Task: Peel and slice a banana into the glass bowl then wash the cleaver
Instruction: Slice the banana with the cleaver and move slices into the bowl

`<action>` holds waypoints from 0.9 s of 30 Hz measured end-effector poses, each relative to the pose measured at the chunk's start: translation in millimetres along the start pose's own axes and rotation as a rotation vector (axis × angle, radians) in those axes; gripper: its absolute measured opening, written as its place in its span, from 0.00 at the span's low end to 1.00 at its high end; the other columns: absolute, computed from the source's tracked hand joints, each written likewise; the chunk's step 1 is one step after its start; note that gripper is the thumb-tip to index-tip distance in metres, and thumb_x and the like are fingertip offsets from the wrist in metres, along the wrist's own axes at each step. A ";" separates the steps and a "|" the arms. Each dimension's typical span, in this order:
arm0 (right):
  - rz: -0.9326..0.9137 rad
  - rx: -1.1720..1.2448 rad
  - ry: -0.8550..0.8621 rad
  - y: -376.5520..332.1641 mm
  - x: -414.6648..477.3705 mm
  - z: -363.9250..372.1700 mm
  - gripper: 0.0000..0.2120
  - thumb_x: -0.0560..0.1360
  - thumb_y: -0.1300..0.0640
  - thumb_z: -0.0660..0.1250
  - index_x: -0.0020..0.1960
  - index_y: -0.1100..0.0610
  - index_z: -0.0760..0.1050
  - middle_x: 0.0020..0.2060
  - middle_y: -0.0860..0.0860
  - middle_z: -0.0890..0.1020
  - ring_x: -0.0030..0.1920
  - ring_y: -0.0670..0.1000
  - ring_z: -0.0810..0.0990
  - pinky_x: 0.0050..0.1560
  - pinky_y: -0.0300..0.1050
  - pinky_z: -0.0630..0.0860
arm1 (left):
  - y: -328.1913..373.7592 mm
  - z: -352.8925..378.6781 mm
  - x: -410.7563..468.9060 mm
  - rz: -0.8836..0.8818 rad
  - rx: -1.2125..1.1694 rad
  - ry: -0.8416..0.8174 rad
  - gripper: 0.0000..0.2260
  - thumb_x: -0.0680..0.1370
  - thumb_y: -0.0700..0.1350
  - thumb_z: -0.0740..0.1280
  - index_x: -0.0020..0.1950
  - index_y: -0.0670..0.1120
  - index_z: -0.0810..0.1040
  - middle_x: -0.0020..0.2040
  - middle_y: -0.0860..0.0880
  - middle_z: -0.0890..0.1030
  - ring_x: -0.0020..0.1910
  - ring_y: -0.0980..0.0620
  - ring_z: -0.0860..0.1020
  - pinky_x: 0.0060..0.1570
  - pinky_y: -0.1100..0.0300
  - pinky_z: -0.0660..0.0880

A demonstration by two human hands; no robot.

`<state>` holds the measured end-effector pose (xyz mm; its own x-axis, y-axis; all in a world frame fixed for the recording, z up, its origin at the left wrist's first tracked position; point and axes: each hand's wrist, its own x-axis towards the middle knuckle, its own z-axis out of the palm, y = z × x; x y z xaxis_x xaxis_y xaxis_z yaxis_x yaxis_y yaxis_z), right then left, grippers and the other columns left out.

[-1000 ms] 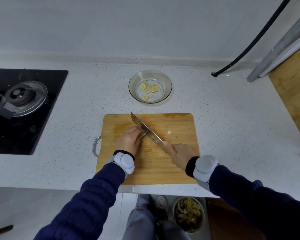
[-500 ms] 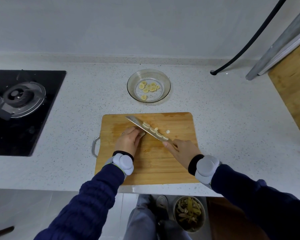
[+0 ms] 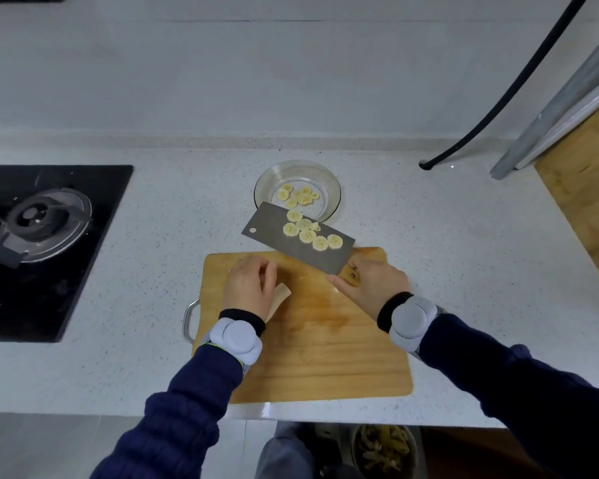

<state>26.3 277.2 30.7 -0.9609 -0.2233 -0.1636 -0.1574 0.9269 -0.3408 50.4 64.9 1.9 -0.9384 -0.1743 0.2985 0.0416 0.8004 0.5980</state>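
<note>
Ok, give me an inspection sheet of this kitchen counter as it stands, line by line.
Surface: speckled countertop, wooden cutting board on it.
Job's things: cleaver held flat, carrying banana slices, at the glass bowl's near rim; more slices in the bowl; banana piece on the board.
Clutter: nothing seen.
Hands: left hand holds the banana piece; right hand grips the cleaver.
Cables: black hose from the counter's back up to the upper right.
Surroundings: gas stove left, second wooden board right, bin of peels below the counter.
</note>
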 end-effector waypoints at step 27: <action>-0.081 -0.213 -0.045 14.2 102.3 -18.0 0.25 0.75 0.33 0.55 0.55 0.54 0.71 0.46 0.48 0.81 0.46 0.51 0.79 0.38 0.41 0.67 | -17.9 47.8 218.8 -0.111 0.231 -0.457 0.24 0.65 0.60 0.75 0.46 0.45 0.70 0.46 0.47 0.74 0.49 0.45 0.73 0.46 0.55 0.68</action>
<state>-78.3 273.0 25.8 -0.9327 -0.3085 -0.1866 -0.2828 0.9470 -0.1522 -172.0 39.9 21.0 -0.9889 -0.0385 -0.1437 -0.0952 0.9058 0.4129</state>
